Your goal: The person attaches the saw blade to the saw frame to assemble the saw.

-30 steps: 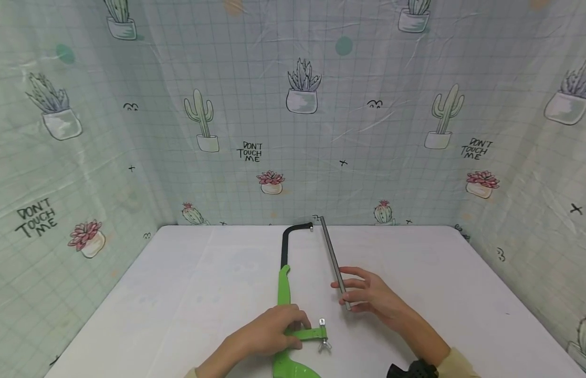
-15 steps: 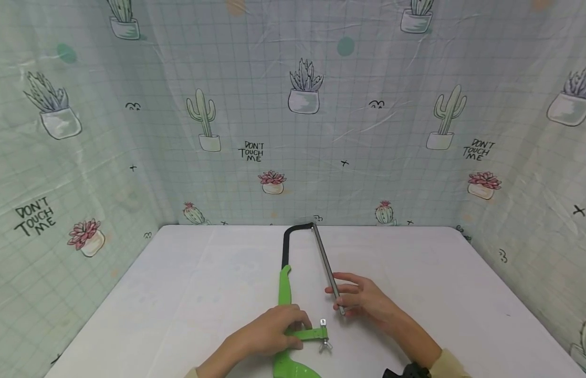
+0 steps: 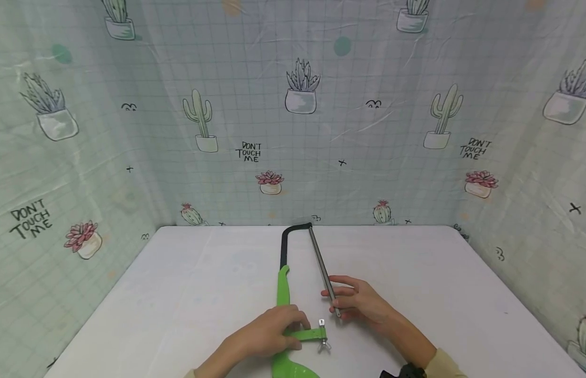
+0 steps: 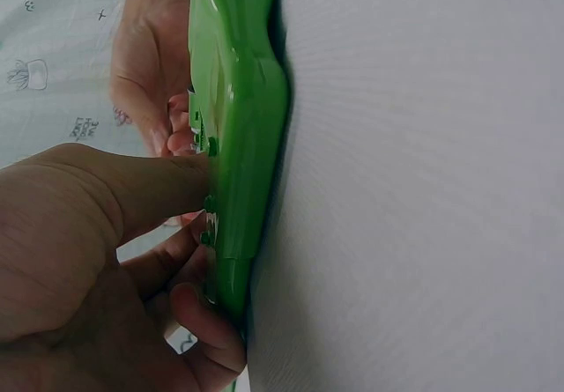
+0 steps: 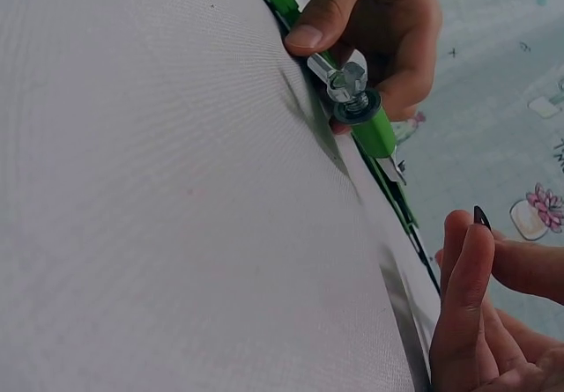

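A hacksaw frame (image 3: 283,289), green with a black bow-shaped front, lies on the white table, its handle partly cut off at the bottom of the head view. My left hand (image 3: 276,331) grips it by the green near arm, as the left wrist view shows with thumb and fingers on the green body (image 4: 251,136). On that arm's end sits a metal bolt with a wing nut (image 3: 324,345). My right hand (image 3: 361,303) pinches the near end of a thin grey hacksaw blade (image 3: 320,257). The blade's far end overlaps the frame's far tip; its near tip (image 5: 481,218) shows between the fingers.
The white tabletop (image 3: 203,283) spreads out on both sides of the saw. Behind and beside it hangs a sheet (image 3: 359,131) printed with cacti and a grid. A black wrist strap (image 3: 406,370) shows on my right arm.
My right hand has brought the blade leftward and slightly nearer, so its far end now meets the frame's far tip instead of standing apart. The left hand and frame have stayed put.
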The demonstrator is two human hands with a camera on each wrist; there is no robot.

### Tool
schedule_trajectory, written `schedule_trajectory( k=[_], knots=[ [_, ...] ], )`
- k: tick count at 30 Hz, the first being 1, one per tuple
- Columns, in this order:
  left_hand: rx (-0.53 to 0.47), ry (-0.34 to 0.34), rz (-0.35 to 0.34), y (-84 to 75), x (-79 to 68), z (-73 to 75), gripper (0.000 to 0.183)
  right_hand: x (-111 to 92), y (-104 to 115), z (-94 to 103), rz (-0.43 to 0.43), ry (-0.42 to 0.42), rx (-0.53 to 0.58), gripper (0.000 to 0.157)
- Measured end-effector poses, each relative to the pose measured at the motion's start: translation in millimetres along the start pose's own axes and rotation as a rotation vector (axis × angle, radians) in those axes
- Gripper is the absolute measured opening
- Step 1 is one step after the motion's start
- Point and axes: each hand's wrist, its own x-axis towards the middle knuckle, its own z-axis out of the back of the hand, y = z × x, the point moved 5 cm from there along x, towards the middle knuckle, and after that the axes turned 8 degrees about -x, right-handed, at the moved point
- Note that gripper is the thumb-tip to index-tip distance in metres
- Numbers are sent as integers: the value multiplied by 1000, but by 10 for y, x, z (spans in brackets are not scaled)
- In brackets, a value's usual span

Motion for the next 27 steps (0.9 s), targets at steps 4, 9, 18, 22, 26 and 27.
schedule_trajectory(
  k=[4,9,18,22,26,27],
  knots=[
    [-2,1,3,1,3,-2,26,0,-9,-3,-1,-1,5,76],
    [-5,4,3,-5,2,-6,25,8,-19,-1,-5,-7,11,76],
    [-10,2,9,-3,2,-4,25,-12,-11,-19,3,-2,7,76],
    [-14,4,10,-5,4,-6,25,-33,5,-32,6,-6,17,74],
    [-16,5,12,2,4,-2,26,-43,37,-66,12,-5,18,67],
    [-19,6,15,4,3,0,26,-41,46,-78,15,-6,16,66]
  ],
)
